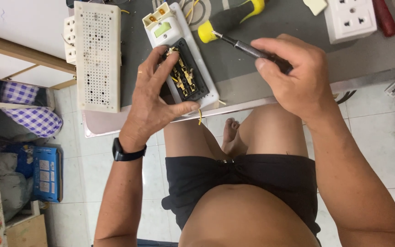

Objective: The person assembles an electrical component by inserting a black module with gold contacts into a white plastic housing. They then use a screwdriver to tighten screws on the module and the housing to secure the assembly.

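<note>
A: Brass contacts sit bare in the opened socket [184,68], which lies on the grey table [243,77] near its front edge. The left hand [154,98] steadies it, thumb pressed to the white casing, fingers spread over the black insert.

B: The right hand [293,73]?

A: Fingers wrapped tight round a thin metal tool [241,45]. Its tip points toward the yellow-handled screwdriver [232,18], away from the socket.

B: Risks noted?

A: The socket overhangs the edge slightly; if the left hand loosens, it could likely tip off toward the person's lap. A slip of the tool could jab the left fingers or bend a contact. The loose yellow wire [200,116] might snag.
</note>
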